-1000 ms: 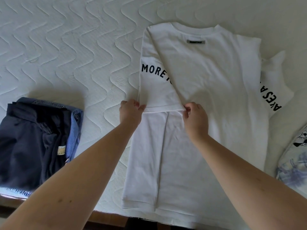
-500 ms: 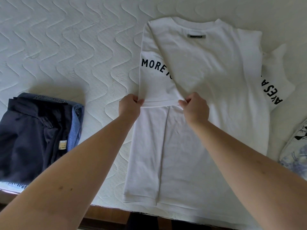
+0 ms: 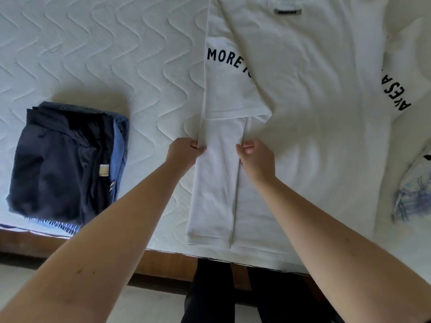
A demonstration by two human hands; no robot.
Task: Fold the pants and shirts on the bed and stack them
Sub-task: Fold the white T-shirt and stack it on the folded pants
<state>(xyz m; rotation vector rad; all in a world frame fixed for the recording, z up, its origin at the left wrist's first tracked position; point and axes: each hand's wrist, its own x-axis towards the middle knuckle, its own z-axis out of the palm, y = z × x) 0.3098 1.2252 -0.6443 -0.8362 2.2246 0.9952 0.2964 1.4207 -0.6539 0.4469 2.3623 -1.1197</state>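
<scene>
Both hands have slid from the sleeve hem toward the bed's near edge along the folded strip; the view has also shifted, so the collar now sits at the top of frame. White quilted mattress [image 3: 105, 54], wooden bed frame [image 3: 163, 257] along the near edge, pale floor below. White shirt [image 3: 303, 101] lies flat, back up, its left side and sleeve folded inward. Left hand [image 3: 184, 152] pinches the strip's outer fold, fingers curled on the cloth; right hand [image 3: 255, 157] pinches the strip's inner edge, fingers curled too. Dark folded stack [image 3: 65, 164] sits near the left near corner, well apart from the shirt. Patterned cloth [image 3: 412, 194] at the right edge.
</scene>
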